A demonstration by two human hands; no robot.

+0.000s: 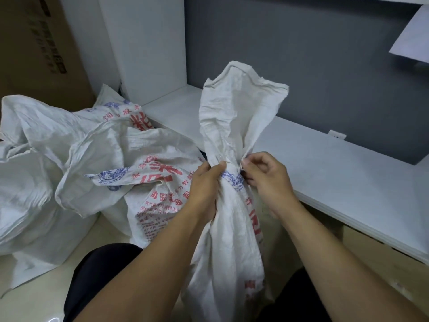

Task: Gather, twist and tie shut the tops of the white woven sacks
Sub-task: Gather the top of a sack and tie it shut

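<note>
1. The sack in front of me (232, 228) stands upright, white with red and blue print, neck bunched tight, crumpled top flaring above.
2. A second printed sack (148, 182) slumps open just left of it.
3. A third sack (30, 194) lies crumpled farther left.

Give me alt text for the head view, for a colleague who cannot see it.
Two hands hold the gathered neck of an upright white woven sack: the left hand wraps around it, the right hand pinches it from the other side, and the loose top flares above. More printed sacks lie crumpled to the left.
</note>
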